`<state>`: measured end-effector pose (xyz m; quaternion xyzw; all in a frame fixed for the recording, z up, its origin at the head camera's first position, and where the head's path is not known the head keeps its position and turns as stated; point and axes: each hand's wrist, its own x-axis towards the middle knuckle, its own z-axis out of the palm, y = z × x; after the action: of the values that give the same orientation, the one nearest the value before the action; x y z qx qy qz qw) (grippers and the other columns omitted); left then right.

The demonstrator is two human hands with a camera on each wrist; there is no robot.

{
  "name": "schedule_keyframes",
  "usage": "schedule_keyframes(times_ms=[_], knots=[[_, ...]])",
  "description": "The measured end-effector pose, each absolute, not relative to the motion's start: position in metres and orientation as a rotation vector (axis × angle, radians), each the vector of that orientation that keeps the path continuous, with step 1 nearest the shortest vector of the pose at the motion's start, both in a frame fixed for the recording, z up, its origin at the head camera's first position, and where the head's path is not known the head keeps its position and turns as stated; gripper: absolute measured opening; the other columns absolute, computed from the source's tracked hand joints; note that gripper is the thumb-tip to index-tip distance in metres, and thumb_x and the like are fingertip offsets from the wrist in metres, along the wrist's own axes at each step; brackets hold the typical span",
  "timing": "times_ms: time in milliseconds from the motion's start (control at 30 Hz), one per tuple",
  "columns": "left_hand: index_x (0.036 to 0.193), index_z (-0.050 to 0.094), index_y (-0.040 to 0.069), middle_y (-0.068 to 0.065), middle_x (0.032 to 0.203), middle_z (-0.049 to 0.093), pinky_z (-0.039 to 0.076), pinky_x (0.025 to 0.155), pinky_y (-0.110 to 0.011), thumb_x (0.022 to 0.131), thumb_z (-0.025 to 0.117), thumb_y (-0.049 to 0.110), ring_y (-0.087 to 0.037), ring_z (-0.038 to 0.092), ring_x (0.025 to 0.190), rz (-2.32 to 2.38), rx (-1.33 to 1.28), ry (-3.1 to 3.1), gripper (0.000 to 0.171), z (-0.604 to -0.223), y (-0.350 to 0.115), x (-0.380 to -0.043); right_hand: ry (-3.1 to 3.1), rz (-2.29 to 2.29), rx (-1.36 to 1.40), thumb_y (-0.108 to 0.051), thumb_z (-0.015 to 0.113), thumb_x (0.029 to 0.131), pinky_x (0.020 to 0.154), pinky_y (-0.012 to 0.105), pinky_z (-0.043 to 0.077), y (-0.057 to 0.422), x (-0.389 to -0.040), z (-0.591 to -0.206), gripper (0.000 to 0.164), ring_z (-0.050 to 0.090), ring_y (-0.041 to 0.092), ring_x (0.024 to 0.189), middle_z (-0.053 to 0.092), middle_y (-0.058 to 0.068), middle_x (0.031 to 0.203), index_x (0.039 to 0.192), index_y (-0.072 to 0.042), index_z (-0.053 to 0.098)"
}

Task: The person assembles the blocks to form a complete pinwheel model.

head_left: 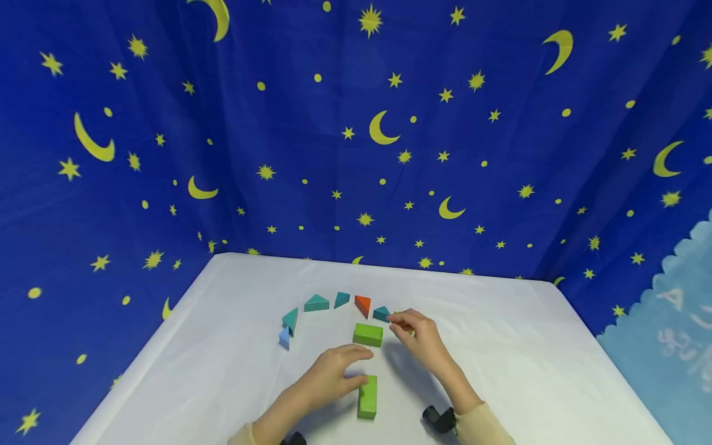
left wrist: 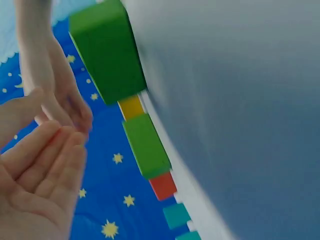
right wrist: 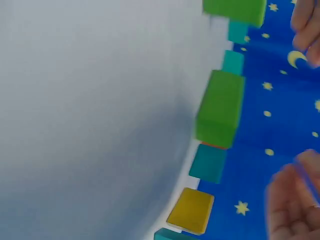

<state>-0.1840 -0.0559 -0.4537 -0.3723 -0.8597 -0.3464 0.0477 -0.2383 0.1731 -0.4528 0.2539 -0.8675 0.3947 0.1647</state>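
Your right hand point(head_left: 424, 341), fingers loosely bent with no block visible in them, is at the arc's right end by the yellow wooden-looking block point(right wrist: 190, 211). Your left hand point(head_left: 334, 378), fingers nearly straight and holding nothing, is beside the nearer green rectangular block point(head_left: 367, 400). You seem to be setting the arc; next likely calls for a light pinch, sparing neighbours. Count two green blocks, one yellow, at least five teal triangular blocks point(head_left: 316, 303), one red-orange triangle point(head_left: 363, 305), one light-blue triangle point(head_left: 284, 337), all on the white worktop point(head_left: 512, 371).

The right hand point(head_left: 421, 339) mostly hid a yellow block point(right wrist: 191, 211) in the head view, whose edge cropped both sleeves point(head_left: 483, 426).
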Motion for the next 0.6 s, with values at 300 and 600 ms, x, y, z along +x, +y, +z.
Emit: schedule_keyframes(times_ms=[300, 600], knots=[[0.105, 0.069, 0.008, 0.006, 0.106, 0.065, 0.049, 0.088, -0.025, 0.084, 0.072, 0.013, -0.008, 0.059, 0.101, -1.035, -1.188, -2.663, 0.022, -0.467, -0.049, -0.173, -2.492, 1.34, 1.053, -0.005, 0.065, 0.089, 0.074, 0.027, 0.055, 0.168, -0.28, -0.462, 0.013, 0.064, 0.018, 0.086, 0.067, 0.004, 0.096, 0.099, -0.003, 0.072], [0.097, 0.072, 0.012, 0.008, 0.1, 0.066, 0.048, 0.087, -0.024, 0.085, 0.071, 0.016, -0.007, 0.059, 0.098, -0.909, -1.195, -2.656, 0.013, -0.47, -0.05, -0.172, -2.676, 1.211, 1.097, -0.005, 0.069, 0.085, 0.073, 0.024, 0.052, 0.156, -0.29, -0.47, 0.013, 0.06, 0.009, 0.085, 0.065, -0.005, 0.095, 0.096, -0.012, 0.074]])
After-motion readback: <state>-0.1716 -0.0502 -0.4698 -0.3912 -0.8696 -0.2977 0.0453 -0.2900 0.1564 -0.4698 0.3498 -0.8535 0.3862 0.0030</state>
